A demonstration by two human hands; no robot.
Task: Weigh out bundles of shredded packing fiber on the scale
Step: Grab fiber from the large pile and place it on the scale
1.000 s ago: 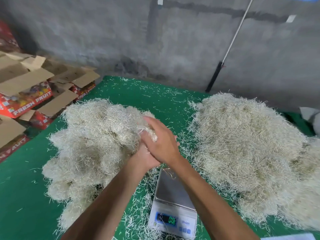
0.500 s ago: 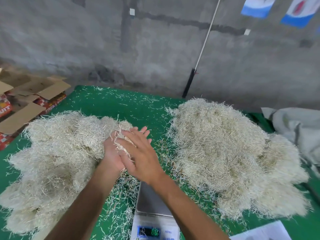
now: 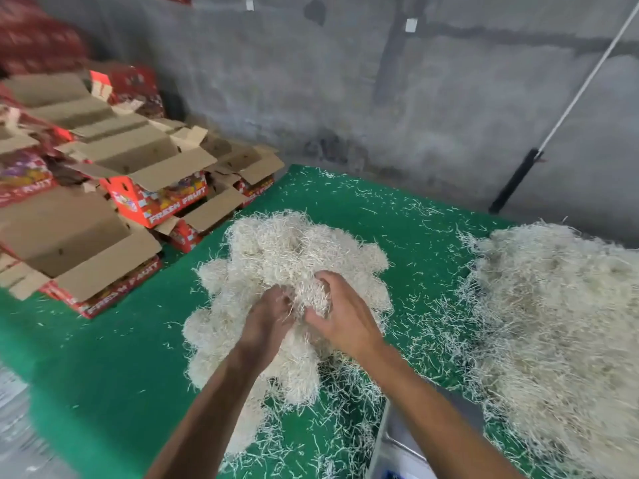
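A pale bundle of shredded fiber [image 3: 313,293] sits between my two hands, on top of the left heap of bundles [image 3: 276,250]. My left hand [image 3: 268,318] grips it from the left with curled fingers. My right hand [image 3: 340,314] curls round it from the right. A larger loose heap of fiber [image 3: 553,305] lies at the right. The steel scale [image 3: 397,447] shows only partly at the bottom edge, under my right forearm; nothing is seen on its visible part.
A green mat [image 3: 103,357] covers the table, strewn with loose shreds. Open red fruit cartons [image 3: 148,188] are stacked at the left. A grey wall stands behind, with a black-handled pole [image 3: 518,178] leaning on it at the right.
My view has swung left, bringing the cartons into sight. Both hands have moved forward and down onto the left heap with the bundle between them, and now curl round it.
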